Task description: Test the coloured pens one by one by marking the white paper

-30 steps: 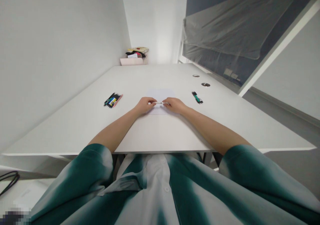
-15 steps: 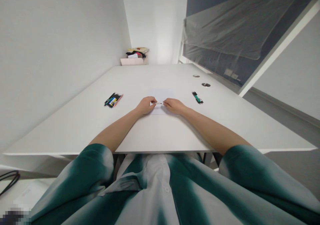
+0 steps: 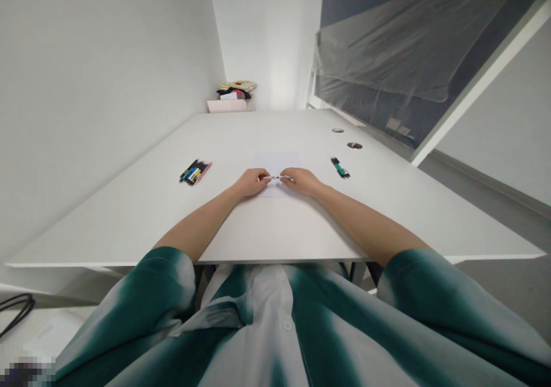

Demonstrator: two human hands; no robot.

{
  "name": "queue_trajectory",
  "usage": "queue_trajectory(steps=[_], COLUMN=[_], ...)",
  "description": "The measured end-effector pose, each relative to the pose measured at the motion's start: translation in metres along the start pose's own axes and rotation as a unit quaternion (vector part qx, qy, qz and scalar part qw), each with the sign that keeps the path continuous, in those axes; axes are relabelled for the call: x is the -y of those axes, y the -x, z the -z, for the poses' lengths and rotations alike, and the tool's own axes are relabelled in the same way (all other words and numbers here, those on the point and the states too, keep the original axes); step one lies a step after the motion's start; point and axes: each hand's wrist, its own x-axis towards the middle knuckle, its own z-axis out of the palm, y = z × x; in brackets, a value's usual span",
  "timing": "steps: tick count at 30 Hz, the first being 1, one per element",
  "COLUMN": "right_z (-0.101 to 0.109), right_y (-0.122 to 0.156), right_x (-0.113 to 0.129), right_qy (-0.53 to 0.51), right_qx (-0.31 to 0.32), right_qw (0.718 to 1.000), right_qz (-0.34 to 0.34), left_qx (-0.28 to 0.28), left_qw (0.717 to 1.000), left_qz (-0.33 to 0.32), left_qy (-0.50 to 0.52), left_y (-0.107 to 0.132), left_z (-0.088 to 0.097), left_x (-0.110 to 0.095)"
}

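My left hand (image 3: 250, 182) and my right hand (image 3: 302, 181) rest close together over a white sheet of paper (image 3: 275, 166) on the white table (image 3: 129, 226). Between them lies a slim white pen (image 3: 276, 177), held level. The fingers of my left hand pinch one end and those of my right hand pinch the other. To the left, a bundle of several pens and markers (image 3: 193, 172) lies on the table. A pair of dark green markers (image 3: 340, 168) lies to the right.
A pink box (image 3: 227, 106) with folded cloth and papers on it stands beyond the table's far end. Two round grommet holes (image 3: 354, 145) sit near the right edge. A wall runs along the left side, and a plastic-covered dark panel (image 3: 387, 48) stands to the right.
My right hand's fingers have moved left along the pen and now reach its right end. The pen stays level between my hands.
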Motion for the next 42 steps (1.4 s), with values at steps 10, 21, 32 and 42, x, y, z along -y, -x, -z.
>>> queue_trajectory(steps=[10, 21, 32, 42], right_z=[0.0016, 0.0043, 0.0029, 0.0024], right_y=[0.0021, 0.0015, 0.0016, 0.0037], right_x=[0.0048, 0.0089, 0.0078, 0.0068], right_qy=[-0.004, 0.006, 0.0, -0.015], right_qx=[0.018, 0.039, 0.028, 0.022], right_qw=[0.999, 0.999, 0.999, 1.0], right_qz=[-0.027, 0.016, 0.03, -0.006], left_qx=[-0.018, -0.037, -0.039, -0.012], left_qw=[1.0, 0.997, 0.997, 0.999], left_qz=[-0.001, -0.045, -0.049, -0.018], left_qy=[0.002, -0.041, -0.055, -0.045], left_y=[0.0007, 0.0018, 0.0016, 0.0034], left_z=[-0.0015, -0.0009, -0.0027, 0.0005], left_x=[-0.0014, -0.0028, -0.0033, -0.0091])
